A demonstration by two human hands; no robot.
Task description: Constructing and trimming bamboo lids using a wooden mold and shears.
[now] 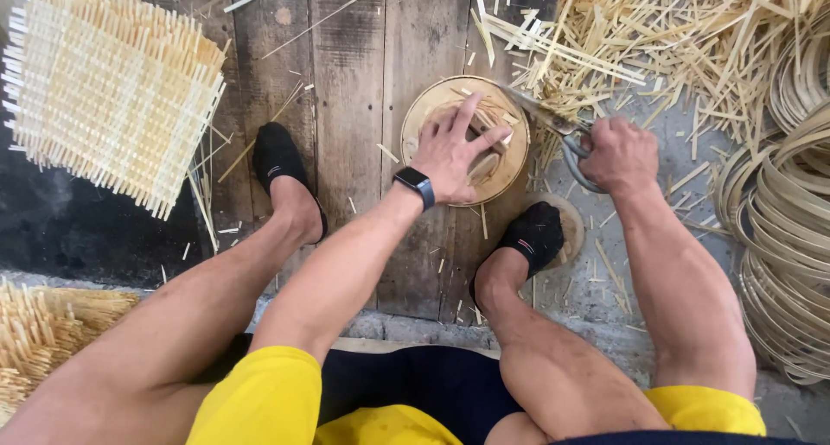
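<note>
shears meet the round woven bamboo piece at its upper right rim, blades running from upper left down to the handles at lower right, so the cutting line lies just beside the right hand, which is closed around the metal handle loops. the left hand lies flat on top of the round piece with fingers spread, pressing it down onto the wooden boards of the floor, between the two black shoes. the round piece sits near the middle of the boards, closer to their right edge, where the planks give way to grey ground strewn with bamboo offcuts. the left palm hides the centre of the weave, and the blade tips are hard to make out against loose strips. a square woven mat lies well apart at the upper left; coiled bamboo hoops are cut off at the right.
</note>
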